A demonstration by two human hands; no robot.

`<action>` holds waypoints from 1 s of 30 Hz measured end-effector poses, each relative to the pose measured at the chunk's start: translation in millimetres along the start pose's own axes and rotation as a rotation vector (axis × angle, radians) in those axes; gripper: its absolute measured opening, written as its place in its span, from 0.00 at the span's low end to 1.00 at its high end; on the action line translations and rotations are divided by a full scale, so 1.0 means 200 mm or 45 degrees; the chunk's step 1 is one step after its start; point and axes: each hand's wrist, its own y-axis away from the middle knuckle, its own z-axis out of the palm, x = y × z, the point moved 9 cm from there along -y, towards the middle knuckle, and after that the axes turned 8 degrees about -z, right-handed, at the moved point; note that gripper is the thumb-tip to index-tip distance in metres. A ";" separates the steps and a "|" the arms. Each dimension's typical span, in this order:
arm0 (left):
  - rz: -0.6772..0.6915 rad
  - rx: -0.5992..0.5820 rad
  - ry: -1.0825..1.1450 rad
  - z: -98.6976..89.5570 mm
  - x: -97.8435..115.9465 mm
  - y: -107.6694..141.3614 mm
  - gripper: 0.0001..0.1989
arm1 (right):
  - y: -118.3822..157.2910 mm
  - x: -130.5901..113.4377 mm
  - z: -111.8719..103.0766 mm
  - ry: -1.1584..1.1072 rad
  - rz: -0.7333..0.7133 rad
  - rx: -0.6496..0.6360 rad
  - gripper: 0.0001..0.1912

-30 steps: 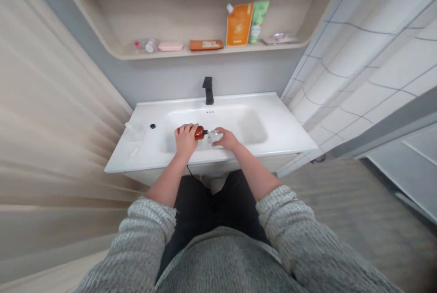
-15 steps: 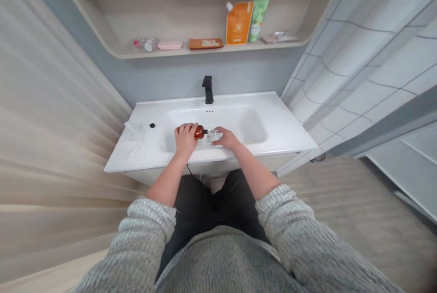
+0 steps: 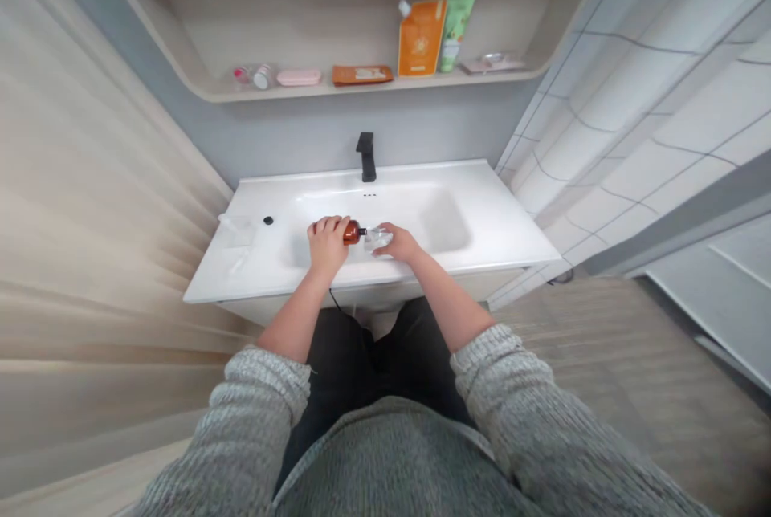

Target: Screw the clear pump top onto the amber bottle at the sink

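Over the white sink (image 3: 446, 216), my left hand (image 3: 328, 242) is wrapped round a brown bottle (image 3: 352, 233). The bottle lies tilted on its side, its black neck pointing right. My right hand (image 3: 400, 242) grips a small clear container (image 3: 377, 239), which looks like a cup, with its mouth at the bottle's neck. Whether the two touch, and whether any liquid runs between them, I cannot make out. Most of the bottle's body is hidden under my left fingers.
A black faucet (image 3: 366, 157) rises behind the sink. On the counter's left are a black round fitting (image 3: 268, 221) and a clear plastic item (image 3: 236, 231). Above, a wall shelf (image 3: 271, 93) holds an orange pouch (image 3: 420, 39), a green tube (image 3: 456, 34) and a pink case (image 3: 299, 78).
Both hands, the bottle and the clear container keep nearly the same place. The view has shifted very slightly.
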 end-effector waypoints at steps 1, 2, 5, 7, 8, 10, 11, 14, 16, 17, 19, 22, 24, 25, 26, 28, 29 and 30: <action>0.003 0.004 0.000 0.00 0.00 0.00 0.29 | 0.00 0.00 0.00 -0.007 -0.005 -0.001 0.39; 0.007 0.008 0.001 0.00 0.00 0.00 0.29 | 0.00 0.00 0.00 -0.014 -0.008 -0.004 0.39; 0.007 0.010 0.000 0.00 0.00 0.00 0.29 | 0.00 0.00 0.00 -0.013 -0.009 -0.009 0.39; 0.004 0.005 -0.006 0.00 0.00 0.00 0.30 | 0.00 0.00 0.00 -0.001 -0.005 -0.005 0.39; 0.005 0.004 -0.008 0.00 0.00 0.00 0.30 | -0.01 0.00 0.00 0.003 -0.005 -0.003 0.39; 0.011 0.003 -0.007 0.00 0.01 0.00 0.30 | -0.01 0.00 0.00 0.004 -0.006 -0.009 0.39; 0.014 0.005 -0.005 0.00 0.01 0.00 0.30 | -0.01 0.00 0.00 0.004 -0.008 -0.015 0.40; 0.031 0.017 0.001 0.00 0.01 0.00 0.29 | 0.00 0.00 0.01 0.008 -0.011 -0.025 0.40; 0.042 0.023 0.003 -0.01 0.01 0.00 0.29 | 0.00 0.00 0.00 0.013 -0.021 -0.026 0.39; 0.044 0.023 0.003 -0.01 0.01 0.00 0.29 | 0.00 -0.01 0.00 0.018 -0.023 -0.028 0.39; 0.040 0.018 0.000 -0.01 0.01 0.00 0.29 | 0.00 -0.01 0.00 0.035 -0.016 -0.030 0.39; 0.041 0.022 0.001 -0.01 0.01 0.00 0.30 | 0.00 0.00 0.00 0.052 0.000 -0.029 0.39; 0.047 0.030 0.007 -0.01 0.01 0.00 0.29 | 0.00 0.00 0.00 0.058 0.004 -0.025 0.39; 0.048 0.031 0.010 0.00 0.01 0.00 0.29 | 0.00 0.00 0.00 0.061 0.007 -0.024 0.39; 0.048 0.031 0.013 0.00 0.01 0.00 0.29 | 0.00 0.00 0.00 0.062 0.008 -0.024 0.39; 0.049 0.030 0.017 0.00 0.01 0.00 0.29 | 0.00 0.00 0.01 0.056 0.005 -0.029 0.38; 0.051 0.031 0.020 0.00 0.01 0.00 0.29 | 0.00 0.01 0.01 0.049 0.002 -0.036 0.38; 0.053 0.032 0.021 0.00 0.01 0.00 0.29 | 0.00 0.01 0.01 0.044 0.002 -0.040 0.38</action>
